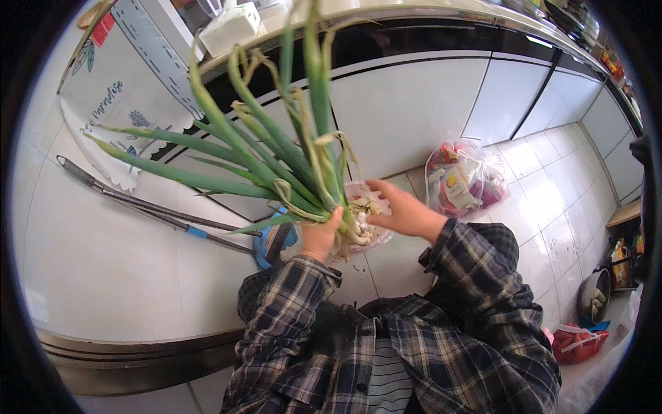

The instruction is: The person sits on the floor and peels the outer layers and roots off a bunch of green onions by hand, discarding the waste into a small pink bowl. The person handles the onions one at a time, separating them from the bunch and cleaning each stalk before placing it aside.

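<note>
A bunch of large green onions [289, 160] is gripped near its white base by my left hand [321, 235]. Its long green leaves fan out upwards and to the left, some with dry, yellowed tips. My right hand [406, 212] is just right of the stalk bases, fingers apart, holding nothing that I can see. Below the white ends a pink-rimmed waste bin [385, 235] holds dry peelings and scraps; the onions and my hands hide part of it.
A broom and a long-handled dustpan [264, 243] lean at the left. White cabinets [408, 108] stand ahead under a counter. A filled clear plastic bag [463, 181] sits on the tiled floor. At the right are a dark pan [595, 297] and a red bag [576, 344].
</note>
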Demonstrator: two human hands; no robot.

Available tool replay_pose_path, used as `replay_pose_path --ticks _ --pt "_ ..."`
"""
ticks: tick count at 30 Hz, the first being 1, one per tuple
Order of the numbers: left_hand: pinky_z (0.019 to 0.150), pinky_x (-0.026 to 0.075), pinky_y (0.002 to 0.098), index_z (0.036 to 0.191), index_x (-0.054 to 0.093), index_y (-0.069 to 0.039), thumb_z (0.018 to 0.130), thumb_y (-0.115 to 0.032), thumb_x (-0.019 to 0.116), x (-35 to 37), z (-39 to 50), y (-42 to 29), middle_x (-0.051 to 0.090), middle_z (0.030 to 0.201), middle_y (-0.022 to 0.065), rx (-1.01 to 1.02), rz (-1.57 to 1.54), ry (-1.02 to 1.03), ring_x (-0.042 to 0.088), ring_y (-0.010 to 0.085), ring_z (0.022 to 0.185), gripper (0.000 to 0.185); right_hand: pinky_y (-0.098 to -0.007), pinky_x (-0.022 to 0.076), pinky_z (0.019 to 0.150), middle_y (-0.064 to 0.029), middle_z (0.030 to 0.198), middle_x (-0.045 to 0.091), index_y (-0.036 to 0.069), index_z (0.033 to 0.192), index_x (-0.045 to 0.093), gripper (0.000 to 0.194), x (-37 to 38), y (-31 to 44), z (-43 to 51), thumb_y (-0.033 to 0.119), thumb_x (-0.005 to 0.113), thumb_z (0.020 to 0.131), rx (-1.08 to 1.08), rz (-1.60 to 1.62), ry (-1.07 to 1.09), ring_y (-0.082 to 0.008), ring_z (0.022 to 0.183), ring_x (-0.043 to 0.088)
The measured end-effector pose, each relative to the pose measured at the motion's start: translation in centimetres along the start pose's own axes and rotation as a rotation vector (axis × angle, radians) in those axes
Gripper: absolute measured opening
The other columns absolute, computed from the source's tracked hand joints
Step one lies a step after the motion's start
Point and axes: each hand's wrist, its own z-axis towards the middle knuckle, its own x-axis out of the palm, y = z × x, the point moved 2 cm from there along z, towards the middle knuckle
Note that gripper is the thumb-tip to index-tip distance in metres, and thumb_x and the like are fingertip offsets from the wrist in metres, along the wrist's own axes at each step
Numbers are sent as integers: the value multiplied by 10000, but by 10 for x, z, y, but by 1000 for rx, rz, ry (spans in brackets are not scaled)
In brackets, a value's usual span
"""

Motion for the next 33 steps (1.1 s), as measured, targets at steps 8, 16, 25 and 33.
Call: replay_pose_path --ticks 8,16,25,33 --pt "857 500 346 1118 618 -14 790 -164 747 15 -2 -17 664 1085 78 95 29 131 626 208 974 384 -386 344 1089 -251 1370 442 -52 1444 154 1189 35 21 24 332 906 607 -119 293 -104 -342 1313 415" --pt "962 439 342 1336 426 -61 741 -93 777 32 5 -22 540 1266 123 99 46 402 520 208 1166 691 -355 448 957 -113 1220 587 -16 1277 468 773 56 22 15 121 874 633 85 526 -257 -214 1118 557" --pt "1042 359 382 1410 260 -59 690 -102 809 39 -1 -51 449 1340 147 138 -65 569 437 265 1263 906 -331 484 876 -65 1122 614 16 1164 574 464 54 16 -5 33 776 746 111 859 -436 -183 1011 586" --pt "1049 355 381 1422 267 -39 668 -130 784 41 4 -48 477 1322 174 209 -32 643 448 312 1261 919 -321 467 896 -50 1112 596 36 1139 566 414 64 5 -10 -33 719 760 105 989 -563 -188 1000 583"
